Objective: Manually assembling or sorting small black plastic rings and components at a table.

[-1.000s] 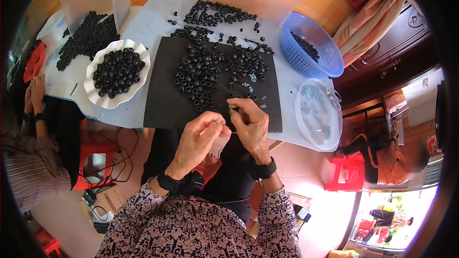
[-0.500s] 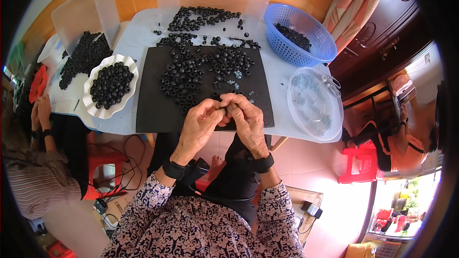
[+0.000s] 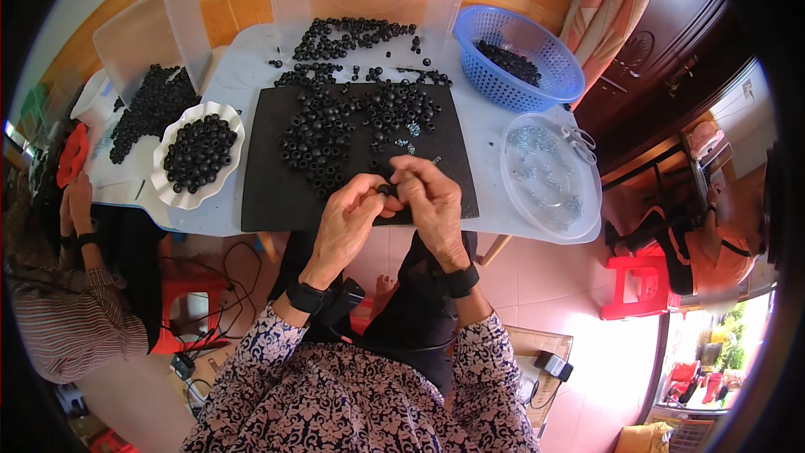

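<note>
Above the near edge of a black mat [image 3: 262, 193], my two hands meet with fingertips together. Between the thumb and fingers of my left hand [image 3: 345, 216] is a round black bead [image 3: 384, 190]. My right hand [image 3: 433, 208] is closed in a pinch right beside it; whatever lies between those fingertips is too small to make out. Loose black beads [image 3: 309, 141] are heaped on the mat beyond my hands. Small clear bluish pieces [image 3: 413, 129] lie just past my right fingers.
A white scalloped dish [image 3: 238, 130] of black beads stands left, near another bead heap [image 3: 151, 109]. At right are a blue basket [image 3: 520, 99], a clear round lid [image 3: 521, 201] with tiny pieces, and scissors [image 3: 581, 144]. People sit at far left [image 3: 75, 319] and far right [image 3: 713, 256].
The black bead in my left fingers now shows more plainly. My right fingers have shifted slightly upward and rolled over. The whole view has tilted a little.
</note>
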Tool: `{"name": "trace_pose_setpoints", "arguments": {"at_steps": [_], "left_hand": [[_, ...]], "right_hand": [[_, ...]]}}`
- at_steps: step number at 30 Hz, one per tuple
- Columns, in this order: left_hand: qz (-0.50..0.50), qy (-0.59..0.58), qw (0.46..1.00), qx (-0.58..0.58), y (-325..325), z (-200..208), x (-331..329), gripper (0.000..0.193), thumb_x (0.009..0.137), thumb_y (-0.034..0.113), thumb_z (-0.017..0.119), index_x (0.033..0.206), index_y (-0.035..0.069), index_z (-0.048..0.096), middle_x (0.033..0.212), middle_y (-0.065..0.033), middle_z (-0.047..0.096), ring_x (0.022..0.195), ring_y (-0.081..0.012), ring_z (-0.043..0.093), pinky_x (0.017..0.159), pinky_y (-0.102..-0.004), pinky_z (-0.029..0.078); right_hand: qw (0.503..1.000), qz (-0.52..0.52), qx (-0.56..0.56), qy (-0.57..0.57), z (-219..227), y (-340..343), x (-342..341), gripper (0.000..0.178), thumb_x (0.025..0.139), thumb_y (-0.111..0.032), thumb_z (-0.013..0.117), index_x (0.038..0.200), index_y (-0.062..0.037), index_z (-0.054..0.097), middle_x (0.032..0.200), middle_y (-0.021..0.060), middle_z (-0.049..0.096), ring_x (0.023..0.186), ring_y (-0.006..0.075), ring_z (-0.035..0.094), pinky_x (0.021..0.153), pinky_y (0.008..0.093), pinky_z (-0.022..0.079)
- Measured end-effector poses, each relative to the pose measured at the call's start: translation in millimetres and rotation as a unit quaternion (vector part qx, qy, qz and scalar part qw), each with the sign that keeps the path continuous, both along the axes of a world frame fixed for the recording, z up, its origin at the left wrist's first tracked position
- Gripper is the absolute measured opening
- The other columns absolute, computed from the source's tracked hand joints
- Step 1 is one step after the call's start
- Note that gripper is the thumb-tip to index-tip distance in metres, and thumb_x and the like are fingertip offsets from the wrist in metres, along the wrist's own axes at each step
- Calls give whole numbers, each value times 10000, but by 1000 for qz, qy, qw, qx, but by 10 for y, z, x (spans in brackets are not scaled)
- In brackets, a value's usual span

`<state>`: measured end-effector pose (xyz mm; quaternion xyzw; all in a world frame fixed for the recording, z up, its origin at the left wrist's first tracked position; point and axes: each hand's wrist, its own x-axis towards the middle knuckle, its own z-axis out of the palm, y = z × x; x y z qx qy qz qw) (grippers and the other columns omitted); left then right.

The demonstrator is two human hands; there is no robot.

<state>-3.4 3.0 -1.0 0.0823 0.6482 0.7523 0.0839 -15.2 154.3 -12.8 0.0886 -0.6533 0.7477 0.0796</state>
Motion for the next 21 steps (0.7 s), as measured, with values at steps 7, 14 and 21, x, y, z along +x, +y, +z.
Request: {"name": "trace_pose_setpoints", "arguments": {"at_steps": [7, 14, 21], "left_hand": [[-10, 18, 1000, 5, -7, -88, -76, 202, 945, 75, 475, 1071, -58, 560, 906, -100, 648, 855, -160, 663, 803, -296, 545], [-6, 9, 1000, -4, -13, -81, -92, 176, 912, 63, 516, 1047, -39, 567, 872, -115, 677, 800, -159, 677, 755, -291, 556], [-4, -16, 1000, -23, 10, 65, -36, 155, 878, 29, 526, 1015, -3, 591, 845, -101, 694, 815, -134, 669, 763, -262, 538]], "right_hand": [[986, -16, 146, 84, 95, -50, 14, 171, 898, -5, 591, 1037, -13, 691, 875, 58, 658, 790, 136, 646, 718, 247, 513], [999, 6, 33, -17, 40, -17, 2, 180, 942, -42, 597, 1097, 12, 672, 892, 27, 659, 783, 86, 617, 711, 234, 516], [980, -51, -158, -110, 43, 222, 42, 178, 986, -97, 574, 1086, 8, 678, 877, 32, 649, 663, 73, 554, 603, 206, 474]]}}
